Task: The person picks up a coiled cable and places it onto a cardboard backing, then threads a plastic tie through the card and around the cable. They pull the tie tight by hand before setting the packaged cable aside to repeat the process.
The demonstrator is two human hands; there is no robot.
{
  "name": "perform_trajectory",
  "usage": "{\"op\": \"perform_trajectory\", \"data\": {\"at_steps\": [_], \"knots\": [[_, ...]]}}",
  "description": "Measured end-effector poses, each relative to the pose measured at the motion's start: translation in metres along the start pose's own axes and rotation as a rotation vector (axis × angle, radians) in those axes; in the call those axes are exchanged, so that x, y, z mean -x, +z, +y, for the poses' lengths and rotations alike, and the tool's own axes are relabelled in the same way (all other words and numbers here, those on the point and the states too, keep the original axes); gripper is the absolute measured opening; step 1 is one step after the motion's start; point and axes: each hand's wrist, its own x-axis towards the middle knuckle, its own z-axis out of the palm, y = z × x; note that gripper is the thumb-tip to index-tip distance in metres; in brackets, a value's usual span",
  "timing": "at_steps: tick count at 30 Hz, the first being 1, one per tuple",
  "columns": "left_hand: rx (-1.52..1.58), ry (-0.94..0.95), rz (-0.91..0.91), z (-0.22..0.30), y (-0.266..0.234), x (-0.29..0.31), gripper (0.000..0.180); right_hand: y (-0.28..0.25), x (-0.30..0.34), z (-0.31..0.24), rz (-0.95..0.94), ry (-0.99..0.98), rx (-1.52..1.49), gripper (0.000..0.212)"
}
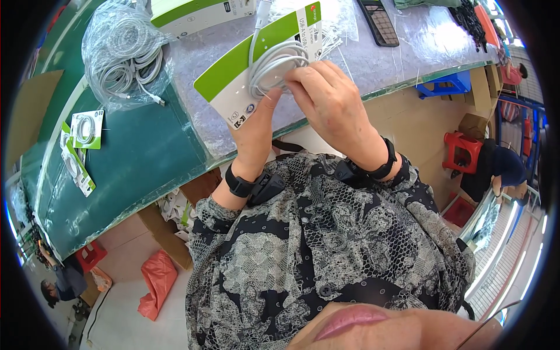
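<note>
Both hands up over desk (146, 151) edge w/ a green-and-white backing card (256, 64). Card's long axis runs diagonal, low-left to up-right, green strip on upper edge. Left hand (254, 131) grips card from below, thumb on it. Right hand (329, 99) fingers pinched on coiled white cable (274, 64) lying on card. Bag of cables (125, 55) far left on desk.

White coiled cable (279, 65) on a green-and-white backing card (233, 87), dark green table mat (140, 151), black wristbands (238, 185), black-and-grey lace-patterned blouse (326, 245), blue stool (446, 84), red stool (461, 153), orange bag (156, 283).
</note>
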Motion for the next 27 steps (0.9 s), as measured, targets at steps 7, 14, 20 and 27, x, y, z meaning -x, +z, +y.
{"op": "perform_trajectory", "data": {"at_steps": [7, 14, 20, 27], "knots": [[0.187, -0.140, 0.040, -0.009, -0.005, -0.004, 0.037, 0.001, 0.002, 0.007, -0.105, -0.045, 0.073, 0.013], [0.352, -0.352, -0.053, 0.027, -0.003, -0.002, 0.037, 0.002, 0.016, 0.068, 0.099, 0.596, -0.866, 0.022], [0.277, -0.366, -0.072, 0.033, 0.004, 0.010, 0.038, 0.044, 0.033, 0.056, 0.018, 0.134, -0.393, 0.044], [0.206, -0.298, -0.051, 0.038, 0.013, 0.011, 0.044, 0.049, 0.038, 0.040, 0.036, 0.265, -0.543, 0.048]]}}
